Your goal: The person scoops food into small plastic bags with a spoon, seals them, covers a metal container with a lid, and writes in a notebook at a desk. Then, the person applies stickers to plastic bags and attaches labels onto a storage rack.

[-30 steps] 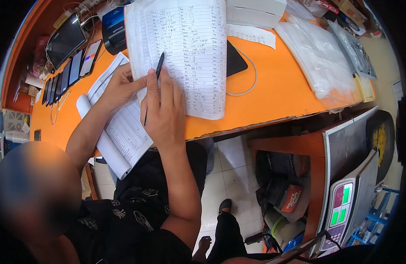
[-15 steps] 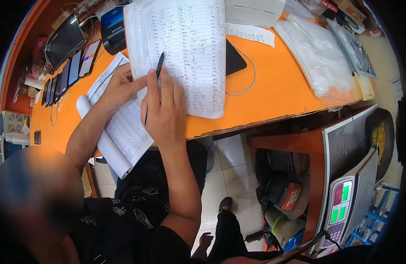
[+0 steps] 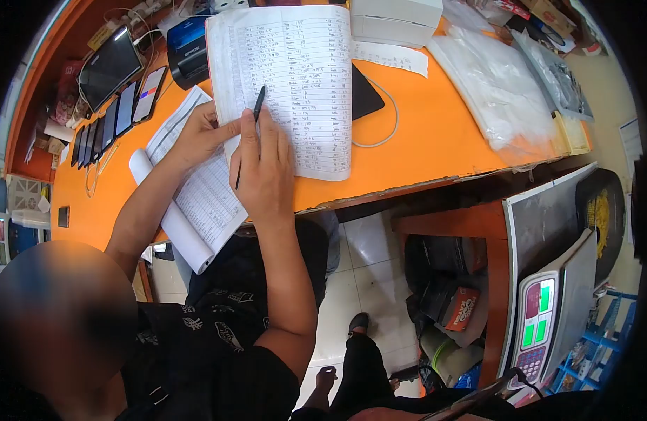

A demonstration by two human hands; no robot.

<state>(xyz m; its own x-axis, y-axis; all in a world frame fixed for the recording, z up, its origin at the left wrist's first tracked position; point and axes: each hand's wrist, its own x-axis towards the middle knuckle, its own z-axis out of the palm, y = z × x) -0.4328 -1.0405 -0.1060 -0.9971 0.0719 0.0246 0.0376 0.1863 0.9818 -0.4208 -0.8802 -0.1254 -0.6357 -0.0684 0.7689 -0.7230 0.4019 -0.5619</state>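
Note:
A hand that looks like my left hand (image 3: 326, 379) hangs low beside a black-trousered leg (image 3: 355, 365); its fingers look loosely bent and apart, with nothing visible in them. My right hand is out of view. At the desk, a seated person in a black shirt bends over a handwritten notebook (image 3: 316, 105). That person's right hand (image 3: 266, 172) holds a black pen (image 3: 259, 102) against the page. Their left hand (image 3: 201, 137) grips the notebook's left edge. Under it lies a second pad (image 3: 204, 196) of printed sheets, its front edge rolled over.
On the orange desk (image 3: 422, 140) are several phones (image 3: 127, 105), a tablet (image 3: 111, 67), a blue and black EPPOS device (image 3: 188, 45), a white box (image 3: 397, 19) and clear plastic bags (image 3: 492, 98). A scale with a lit green display (image 3: 537, 316) stands at right.
The view has shifted slightly, moving the desk items a little in frame. The pen and the seated person's hands stay at nearly the same place on the notebook.

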